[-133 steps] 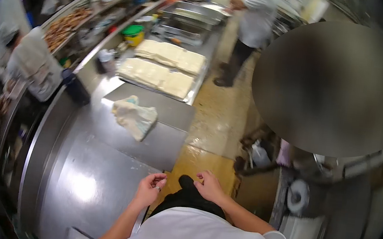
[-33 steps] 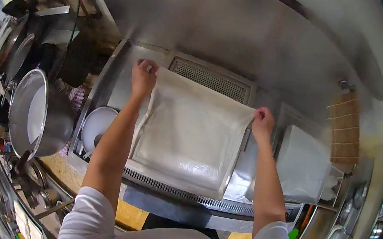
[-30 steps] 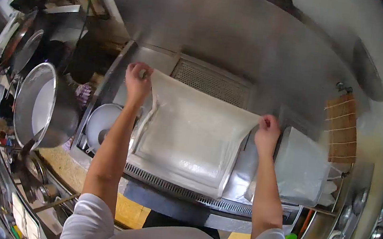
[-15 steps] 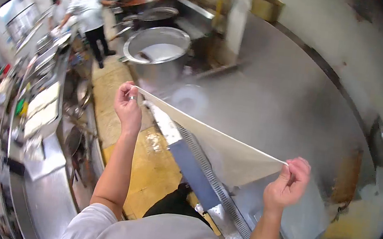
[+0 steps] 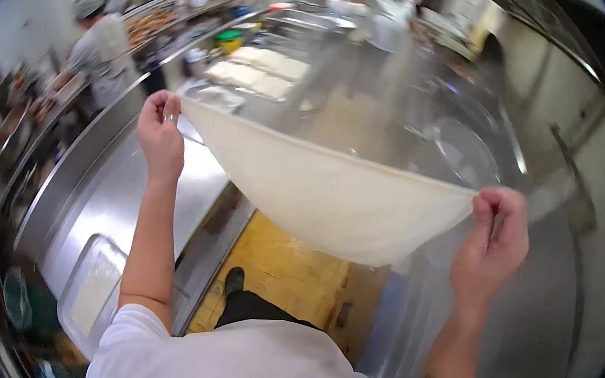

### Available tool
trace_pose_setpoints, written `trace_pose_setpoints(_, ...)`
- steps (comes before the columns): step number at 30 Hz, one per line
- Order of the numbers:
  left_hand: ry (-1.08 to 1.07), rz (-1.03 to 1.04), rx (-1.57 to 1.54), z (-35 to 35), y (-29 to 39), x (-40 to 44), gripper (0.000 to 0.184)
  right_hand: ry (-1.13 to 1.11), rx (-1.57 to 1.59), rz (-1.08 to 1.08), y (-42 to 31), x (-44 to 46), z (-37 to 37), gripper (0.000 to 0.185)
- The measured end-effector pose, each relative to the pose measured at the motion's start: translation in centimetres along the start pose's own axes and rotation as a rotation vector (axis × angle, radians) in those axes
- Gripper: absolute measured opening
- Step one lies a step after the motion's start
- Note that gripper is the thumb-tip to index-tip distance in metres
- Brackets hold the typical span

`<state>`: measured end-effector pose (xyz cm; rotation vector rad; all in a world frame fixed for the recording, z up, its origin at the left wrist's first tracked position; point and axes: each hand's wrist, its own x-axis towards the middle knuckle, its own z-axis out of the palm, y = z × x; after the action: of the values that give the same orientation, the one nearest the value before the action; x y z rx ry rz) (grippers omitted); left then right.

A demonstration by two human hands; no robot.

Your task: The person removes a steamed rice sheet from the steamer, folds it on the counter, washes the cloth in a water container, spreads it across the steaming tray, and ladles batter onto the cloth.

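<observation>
My left hand (image 5: 161, 138) pinches one upper corner of a thin off-white sheet (image 5: 317, 194), which looks like a soft noodle or dough sheet. At the other corner, my right hand (image 5: 498, 228) is closed on it between thumb and fingers. Stretched between the hands, the top edge slopes slightly down to the right. The lower part sags in a curve above the yellow floor, touching nothing I can see. A ring shows on a finger of my left hand.
A steel worktable (image 5: 110, 184) runs along my left, with a clear plastic tub (image 5: 65, 311) at its near end. Folded white sheets (image 5: 269, 64) lie on a tray farther along. One co-worker (image 5: 100, 51) stands left, others at the back. A round metal basin (image 5: 441, 134) is blurred at right.
My view has swung left, from the steaming metal surface towards the worktable. Both hands still hold the sheet, which now hangs over the floor between the two sides.
</observation>
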<state>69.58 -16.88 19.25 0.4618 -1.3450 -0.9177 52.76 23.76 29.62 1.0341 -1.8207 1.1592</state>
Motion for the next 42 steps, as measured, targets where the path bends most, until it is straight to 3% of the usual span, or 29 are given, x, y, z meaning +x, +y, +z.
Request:
trace_pose_setpoints(7, 0.273, 0.09, 0.331, -18.2, 1.8, 9.1, 0.014, -0.244, 0.307, -0.03, -6.8, 8.2, 22.4, 0.005)
trace_pose_setpoints(15, 0.504, -0.019, 0.596, -37.0, -5.9, 17.5, 0.015, -0.579, 0.5, -0.174, -16.6, 9.4, 54.7, 0.012)
trace_pose_setpoints(22, 0.604, -0.127, 0.85, -44.0, -11.4, 21.5, 0.016, -0.789, 0.553, -0.031, -24.1, 6.4, 74.8, 0.015)
trace_pose_setpoints(28, 0.65, -0.113, 0.807, -44.4, -11.2, 24.1, 0.017, -0.752, 0.631, -0.042, -27.2, 7.4, 80.6, 0.012)
trace_pose_setpoints(33, 0.662, -0.082, 0.904, -42.4, -8.9, 20.9, 0.014, -0.795, 0.763, -0.048, -25.0, 6.2, 79.0, 0.012)
trace_pose_setpoints(38, 0.513, -0.125, 0.966, -39.1, -9.2, 8.7, 0.008, -0.75, 0.747, -0.233, -15.0, -3.3, 76.1, 0.004)
trace_pose_setpoints(39, 0.49, -0.204, 1.028, -37.9, -9.5, 5.1, 0.01, -0.839, 0.782, -0.209, -12.9, -5.8, 74.1, 0.004)
trace_pose_setpoints(40, 0.448, -0.238, 1.032, -36.7, -10.1, 1.1, 0.01, -1.069, 0.73, -0.149, -9.7, -8.7, 73.0, 0.004)
trace_pose_setpoints(41, 0.369, -0.439, 1.081, -35.5, -10.0, -3.3, 0.003, -1.056, 0.654, -0.185, -6.0, -13.1, 71.9, 0.004)
trace_pose_setpoints(42, 0.278, -0.452, 1.055, -35.9, -11.9, -9.1, 0.004, -1.011, 0.58, -0.368, -2.6, -16.6, 69.8, 0.005)
